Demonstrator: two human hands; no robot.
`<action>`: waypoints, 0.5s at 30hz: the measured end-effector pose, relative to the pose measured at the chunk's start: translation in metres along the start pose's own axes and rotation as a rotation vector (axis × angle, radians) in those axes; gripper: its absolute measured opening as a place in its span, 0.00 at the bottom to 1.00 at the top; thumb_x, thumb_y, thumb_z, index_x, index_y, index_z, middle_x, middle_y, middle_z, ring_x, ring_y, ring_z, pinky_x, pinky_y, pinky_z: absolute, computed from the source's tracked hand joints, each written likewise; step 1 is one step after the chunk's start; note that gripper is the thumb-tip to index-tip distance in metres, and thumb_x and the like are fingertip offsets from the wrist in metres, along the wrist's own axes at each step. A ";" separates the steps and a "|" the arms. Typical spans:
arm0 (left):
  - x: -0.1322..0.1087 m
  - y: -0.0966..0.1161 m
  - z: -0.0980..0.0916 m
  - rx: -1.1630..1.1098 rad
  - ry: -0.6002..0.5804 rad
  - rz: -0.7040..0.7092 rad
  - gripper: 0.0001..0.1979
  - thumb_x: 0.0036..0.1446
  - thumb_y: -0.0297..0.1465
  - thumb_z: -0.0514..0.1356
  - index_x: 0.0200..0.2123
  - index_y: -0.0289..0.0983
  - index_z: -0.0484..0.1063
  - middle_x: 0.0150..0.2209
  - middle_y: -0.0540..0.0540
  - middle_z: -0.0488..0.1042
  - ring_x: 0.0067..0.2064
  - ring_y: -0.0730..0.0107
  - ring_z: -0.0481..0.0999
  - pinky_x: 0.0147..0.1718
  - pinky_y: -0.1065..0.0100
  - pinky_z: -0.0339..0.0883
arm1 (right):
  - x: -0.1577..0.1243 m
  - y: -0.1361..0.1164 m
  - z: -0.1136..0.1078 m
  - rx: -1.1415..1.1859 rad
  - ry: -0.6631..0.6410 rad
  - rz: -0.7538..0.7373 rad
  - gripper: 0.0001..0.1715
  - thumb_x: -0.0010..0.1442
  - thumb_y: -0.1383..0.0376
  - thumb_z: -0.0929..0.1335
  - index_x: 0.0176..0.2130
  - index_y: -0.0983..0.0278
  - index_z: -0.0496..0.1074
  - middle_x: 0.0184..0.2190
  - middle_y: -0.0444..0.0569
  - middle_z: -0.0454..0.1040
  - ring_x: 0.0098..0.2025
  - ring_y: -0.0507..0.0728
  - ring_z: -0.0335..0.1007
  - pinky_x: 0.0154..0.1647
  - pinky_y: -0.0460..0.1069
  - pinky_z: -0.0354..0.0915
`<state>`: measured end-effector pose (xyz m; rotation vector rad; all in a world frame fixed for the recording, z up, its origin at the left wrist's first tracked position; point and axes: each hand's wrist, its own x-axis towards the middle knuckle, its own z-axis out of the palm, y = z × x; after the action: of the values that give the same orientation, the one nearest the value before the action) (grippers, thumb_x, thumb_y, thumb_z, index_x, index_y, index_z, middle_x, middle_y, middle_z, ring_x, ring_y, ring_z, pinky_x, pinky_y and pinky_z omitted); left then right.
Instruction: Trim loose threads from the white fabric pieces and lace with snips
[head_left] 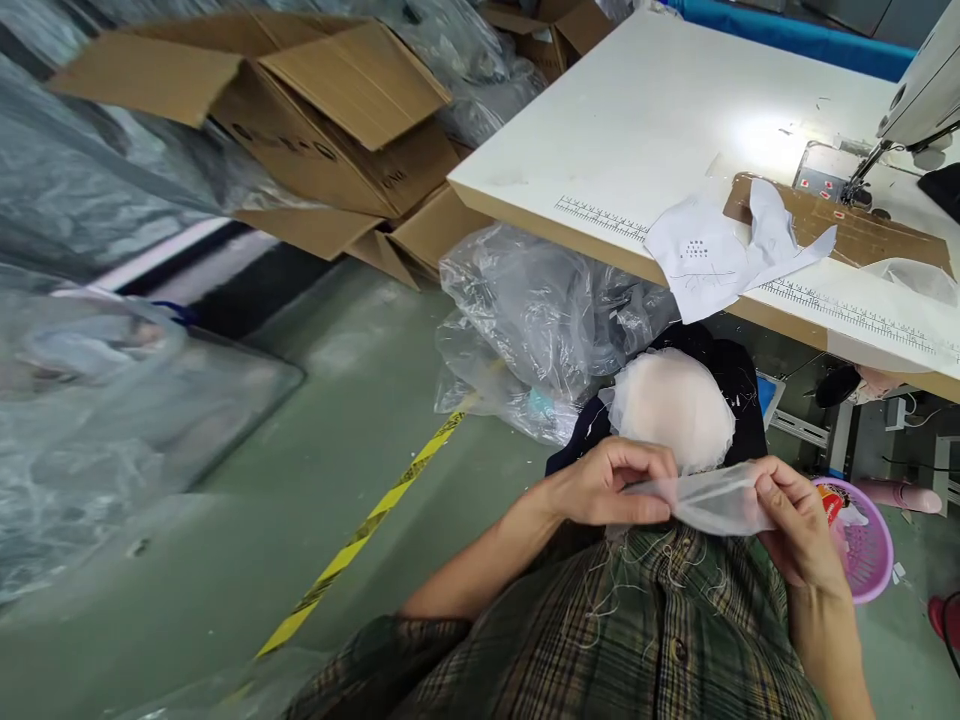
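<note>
My left hand (619, 483) pinches one end of a sheer whitish piece of fabric (718, 498) between thumb and fingers. The other end is pinched in my right hand (799, 515), so the piece spans the gap just in front of my checked shirt. Beyond it, a rounded cream-white pad with a sheer frayed edge (671, 405) rests on my dark-clothed lap. Loose threads (611, 600) cling to the shirt front.
A white sewing table (600, 130) carries a sewing machine (870, 165), paper pattern pieces (701, 255) and brown card (885, 238). Clear plastic bags (525, 310) lie beneath its edge. Cardboard boxes (352, 150) stand left; a purple basket (877, 555) stands right.
</note>
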<state>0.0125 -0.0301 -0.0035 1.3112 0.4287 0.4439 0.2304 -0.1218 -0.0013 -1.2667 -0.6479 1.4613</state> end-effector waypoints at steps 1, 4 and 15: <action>0.005 -0.002 -0.002 -0.092 0.051 -0.017 0.19 0.52 0.47 0.68 0.29 0.34 0.75 0.32 0.44 0.77 0.33 0.68 0.78 0.35 0.67 0.71 | 0.006 0.002 0.003 0.040 0.048 0.007 0.23 0.47 0.47 0.77 0.28 0.63 0.75 0.19 0.42 0.69 0.20 0.49 0.61 0.21 0.43 0.59; 0.025 -0.007 -0.012 -0.225 0.248 -0.111 0.24 0.48 0.50 0.68 0.30 0.35 0.70 0.31 0.47 0.77 0.28 0.70 0.77 0.29 0.69 0.70 | 0.028 0.006 0.010 0.089 0.187 0.019 0.26 0.39 0.47 0.80 0.28 0.63 0.75 0.21 0.41 0.71 0.22 0.49 0.63 0.23 0.44 0.61; 0.072 -0.015 -0.039 0.195 0.376 -0.205 0.21 0.55 0.49 0.62 0.28 0.34 0.71 0.23 0.51 0.71 0.21 0.78 0.65 0.20 0.74 0.57 | 0.051 0.029 0.008 -0.054 0.330 -0.012 0.26 0.41 0.44 0.76 0.26 0.63 0.72 0.21 0.41 0.72 0.23 0.50 0.62 0.26 0.46 0.62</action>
<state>0.0530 0.0370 -0.0298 1.3555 0.9319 0.4854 0.2182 -0.0816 -0.0434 -1.5017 -0.4738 1.1944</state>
